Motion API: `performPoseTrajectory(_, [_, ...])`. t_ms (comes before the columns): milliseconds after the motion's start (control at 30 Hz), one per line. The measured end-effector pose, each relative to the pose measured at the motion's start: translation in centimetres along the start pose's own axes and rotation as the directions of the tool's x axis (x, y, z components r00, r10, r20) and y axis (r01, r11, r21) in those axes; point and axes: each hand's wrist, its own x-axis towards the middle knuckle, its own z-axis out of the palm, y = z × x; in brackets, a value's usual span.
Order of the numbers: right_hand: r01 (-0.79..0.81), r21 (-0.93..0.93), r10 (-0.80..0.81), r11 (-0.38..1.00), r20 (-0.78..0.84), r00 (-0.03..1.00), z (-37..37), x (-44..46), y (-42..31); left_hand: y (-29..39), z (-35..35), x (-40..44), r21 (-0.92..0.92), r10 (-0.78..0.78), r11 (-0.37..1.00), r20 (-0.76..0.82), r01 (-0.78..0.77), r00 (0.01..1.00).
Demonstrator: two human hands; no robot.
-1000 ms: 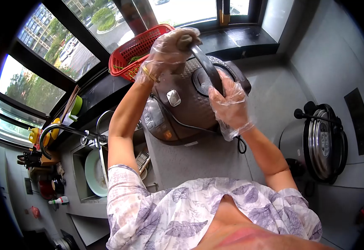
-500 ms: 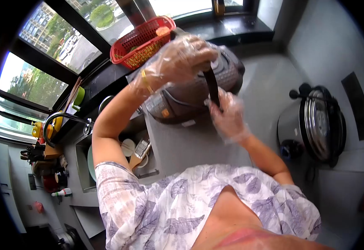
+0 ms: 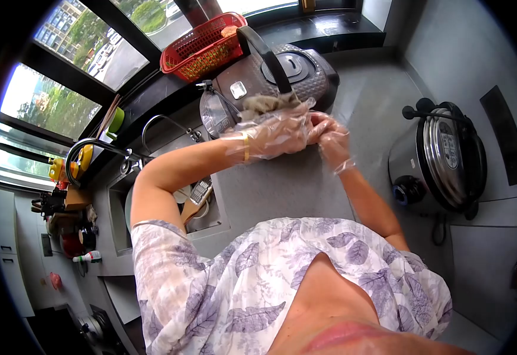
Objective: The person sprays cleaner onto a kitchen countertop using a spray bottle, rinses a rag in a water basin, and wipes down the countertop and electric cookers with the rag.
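Note:
A dark brown rice cooker (image 3: 222,80) stands on the grey counter with its curved handle (image 3: 265,56) raised. My left hand (image 3: 276,133), in a clear plastic glove, is closed on a grey-brown cloth (image 3: 267,105) at the handle's near end. Close beside it on the right is my right hand (image 3: 329,135), also gloved, its fingers bent together near the left fingertips; what they grip, if anything, is hidden. The cooker's front is partly covered by my left hand and the cloth.
A red basket (image 3: 181,50) sits on the window ledge behind the cooker. At left is a sink (image 3: 119,204) with a faucet (image 3: 84,144), a wooden-handled grater (image 3: 196,198) and dishes. A second cooker (image 3: 403,157) stands at right.
My left hand with the cloth has moved down along the handle towards me. My right hand has come up beside it. The cooker's top is in fuller view.

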Motion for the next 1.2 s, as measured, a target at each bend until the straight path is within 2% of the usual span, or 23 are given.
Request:
performPoseTrajectory(33, [0.007, -0.058, -0.009, 0.998, -0.030, 1.000, -0.8, 0.1, 0.2, 0.7, 0.2, -0.3, 0.260, 0.040, 0.964, 0.074, -0.058, 0.996])
performPoseTrajectory(100, [0.026, -0.171, -0.043, 0.985, -0.095, 0.995, -2.1, 0.4, 0.6, 1.6, 0.4, 0.0, 0.446, 0.041, 0.889, 0.153, -0.106, 0.987])
performPoseTrajectory(133, [0.004, -0.230, -0.015, 0.973, -0.045, 0.999, -1.6, 0.2, -1.3, 1.4, 1.1, 0.1, 0.315, 0.025, 0.948, 0.064, -0.044, 0.998])
performPoseTrajectory(200, [-0.053, 0.046, 0.048, 0.998, 0.095, 0.994, -1.1, -0.5, -2.9, 1.1, 3.3, -0.3, 0.011, -0.052, 0.999, -0.097, 0.053, 0.994])
performPoseTrajectory(233, [-0.090, 0.182, 0.059, 0.979, 0.172, 0.983, -1.1, -0.5, -3.2, 1.6, 2.1, -0.3, 0.005, -0.079, 0.997, -0.048, 0.079, 0.996])
performPoseTrajectory(267, [-0.073, 0.134, 0.036, 0.988, 0.260, 0.965, -1.6, -0.4, -3.0, 2.0, 1.3, -0.3, -0.091, -0.110, 0.991, -0.099, 0.101, 0.989])
performPoseTrajectory(367, [-0.218, 0.423, 0.092, 0.879, 0.298, 0.950, -0.2, -1.5, -3.5, 2.3, -0.1, -0.1, -0.325, -0.247, 0.931, -0.216, 0.169, 0.944])
performPoseTrajectory(433, [-0.053, 0.225, -0.025, 0.973, 0.330, 0.944, 0.8, -1.9, -3.9, 3.0, -0.6, 0.2, -0.547, -0.381, 0.816, -0.262, 0.189, 0.887])
performPoseTrajectory(500, [0.097, 0.004, -0.095, 0.995, 0.277, 0.956, 1.7, -2.4, -5.4, 4.2, -0.9, 1.0, -0.799, -0.547, 0.582, -0.248, 0.150, 0.800])
performPoseTrajectory(533, [0.156, -0.034, -0.142, 0.987, 0.267, 0.953, 1.9, -2.0, -5.8, 4.2, -1.2, 1.5, -0.796, -0.545, 0.596, -0.304, 0.106, 0.781])
performPoseTrajectory(633, [0.179, 0.058, -0.188, 0.982, 0.251, 0.950, 1.4, -1.3, -6.3, 4.5, -0.8, 2.4, -0.910, -0.657, 0.411, -0.256, 0.052, 0.709])
performPoseTrajectory(667, [0.111, 0.101, -0.130, 0.989, 0.205, 0.970, 1.6, -1.3, -6.4, 3.8, -0.4, 2.7, -0.881, -0.657, 0.453, -0.228, 0.135, 0.719])
performPoseTrajectory(700, [0.091, 0.125, -0.112, 0.988, 0.178, 0.978, 1.6, -1.1, -5.6, 3.4, -0.5, 2.7, -0.638, -0.613, 0.704, -0.325, 0.312, 0.720])
performPoseTrajectory(733, [0.074, 0.149, -0.096, 0.986, 0.148, 0.984, 1.4, -0.9, -4.2, 3.0, -2.0, 3.0, -0.299, -0.537, 0.843, -0.402, 0.448, 0.742])
performPoseTrajectory(767, [0.055, 0.173, -0.076, 0.983, 0.117, 0.990, 1.3, -0.7, -3.4, 2.6, -3.5, 3.4, 0.082, -0.441, 0.847, -0.444, 0.525, 0.780])
performPoseTrajectory(800, [0.043, 0.148, -0.057, 0.988, 0.092, 0.994, 1.2, -0.7, -3.4, 2.1, -5.1, 4.3, 0.218, -0.374, 0.821, -0.493, 0.528, 0.785])
performPoseTrajectory(900, [-0.009, 0.067, 0.008, 0.998, 0.020, 1.000, 0.8, -0.7, -4.2, -1.2, -5.7, 4.1, 0.369, -0.633, 0.692, -0.104, 0.621, 0.767])
performPoseTrajectory(933, [-0.027, 0.093, 0.030, 0.995, -0.029, 0.999, 1.0, -0.9, -6.4, -0.9, -6.6, 3.9, 0.457, -0.633, 0.653, -0.107, 0.604, 0.766])
performPoseTrajectory(1033, [0.224, 0.166, -0.190, 0.960, -0.200, 0.961, -1.3, 0.5, -9.7, -1.6, -4.5, 1.6, 0.238, -0.505, 0.778, -0.314, 0.582, 0.804])
performPoseTrajectory(1067, [0.380, 0.003, -0.371, 0.925, -0.217, 0.903, -2.8, 2.2, -10.5, -1.8, -4.1, 1.5, 0.206, -0.499, 0.787, -0.342, 0.581, 0.797])
performPoseTrajectory(1100, [0.517, -0.160, -0.540, 0.841, -0.201, 0.817, -4.4, 4.3, -11.3, -1.9, -3.7, 1.4, 0.175, -0.492, 0.796, -0.369, 0.579, 0.788])
performPoseTrajectory(1167, [0.433, -0.379, -0.503, 0.818, -0.109, 0.857, -6.5, 7.9, -13.5, -2.0, -3.2, 1.6, 0.110, -0.482, 0.810, -0.432, 0.575, 0.762])
performPoseTrajectory(1200, [0.511, -0.427, -0.532, 0.746, 0.080, 0.843, -8.6, 10.7, -14.1, -2.0, -3.0, 1.7, 0.079, -0.475, 0.818, -0.464, 0.569, 0.747])
